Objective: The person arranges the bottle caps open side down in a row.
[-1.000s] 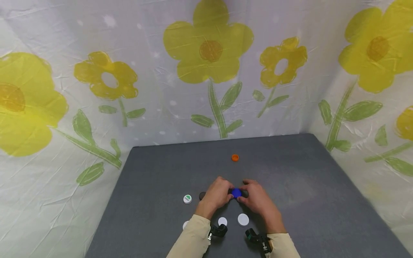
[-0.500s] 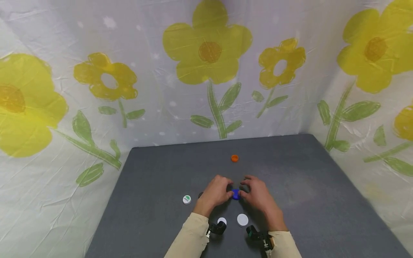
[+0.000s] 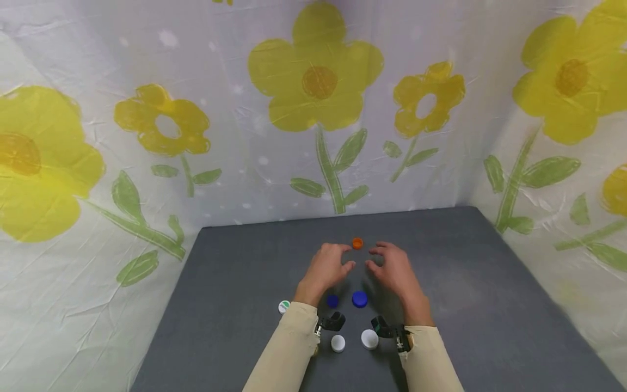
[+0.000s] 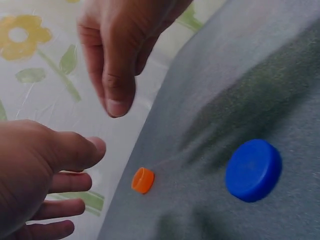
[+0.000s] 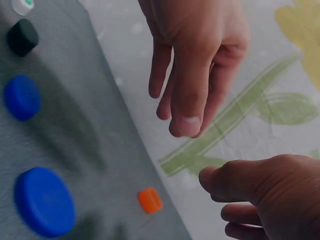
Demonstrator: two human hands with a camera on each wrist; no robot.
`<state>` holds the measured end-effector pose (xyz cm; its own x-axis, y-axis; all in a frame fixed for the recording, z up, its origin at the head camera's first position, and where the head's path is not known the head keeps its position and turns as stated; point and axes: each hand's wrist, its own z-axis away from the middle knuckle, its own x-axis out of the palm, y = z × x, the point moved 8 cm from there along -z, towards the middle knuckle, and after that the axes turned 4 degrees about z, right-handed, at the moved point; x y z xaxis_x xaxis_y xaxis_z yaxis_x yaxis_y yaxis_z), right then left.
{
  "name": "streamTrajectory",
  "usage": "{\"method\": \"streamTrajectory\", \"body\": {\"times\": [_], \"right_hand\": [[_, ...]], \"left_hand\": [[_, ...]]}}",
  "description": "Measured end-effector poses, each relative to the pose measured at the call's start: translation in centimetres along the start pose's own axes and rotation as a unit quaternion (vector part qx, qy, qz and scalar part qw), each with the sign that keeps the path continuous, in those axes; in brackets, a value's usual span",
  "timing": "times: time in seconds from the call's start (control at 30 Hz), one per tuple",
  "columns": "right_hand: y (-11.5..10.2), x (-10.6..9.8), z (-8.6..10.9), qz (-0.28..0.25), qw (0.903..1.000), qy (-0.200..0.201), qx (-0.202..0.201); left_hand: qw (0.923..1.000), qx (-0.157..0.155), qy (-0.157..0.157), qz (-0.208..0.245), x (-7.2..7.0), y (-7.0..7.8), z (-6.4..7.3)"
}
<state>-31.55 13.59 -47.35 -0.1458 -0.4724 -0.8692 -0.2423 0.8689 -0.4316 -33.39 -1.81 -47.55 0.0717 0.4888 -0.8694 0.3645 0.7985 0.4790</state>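
Observation:
My left hand point(image 3: 325, 268) and right hand point(image 3: 394, 268) hover over the table with fingers loosely bent and nothing between them. Just beyond the fingertips lies an orange bottle cap point(image 3: 357, 243), hollow side showing; neither hand touches it. A larger blue cap point(image 3: 360, 299) rests on the table between my forearms. To its left is a smaller blue cap point(image 3: 332, 301), also seen in the right wrist view. A black cap point(image 5: 23, 37) shows in the right wrist view; my left arm hides it from the head view.
Two white caps point(image 3: 338, 343) point(image 3: 369, 340) lie nearer me, by the wrist cameras. A white cap with green print point(image 3: 284, 307) is partly behind my left sleeve. The grey table point(image 3: 455, 305) ends at a flower-printed curtain point(image 3: 274, 163).
Both hands have let go of the larger blue cap and moved forward, up to the orange cap. The blue cap stays on the table; the smaller blue one has come into view.

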Motion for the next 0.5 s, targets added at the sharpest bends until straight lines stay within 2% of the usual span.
{"method": "streamTrajectory", "body": {"times": [0.13,0.37,0.5], "right_hand": [[-0.2,-0.1,-1.0,0.000,1.0000,-0.007,0.001],[-0.3,-0.2,-2.5,-0.011,0.9999,-0.009,0.008],[-0.1,0.0,-3.2,-0.013,0.9998,-0.011,0.010]], "left_hand": [[0.9998,-0.010,0.013,0.011,0.0,-0.3,-0.8],[0.9990,-0.032,0.012,0.028,0.7,-0.7,-2.3],[0.9984,-0.046,0.006,0.031,1.4,-1.5,-3.2]]}}
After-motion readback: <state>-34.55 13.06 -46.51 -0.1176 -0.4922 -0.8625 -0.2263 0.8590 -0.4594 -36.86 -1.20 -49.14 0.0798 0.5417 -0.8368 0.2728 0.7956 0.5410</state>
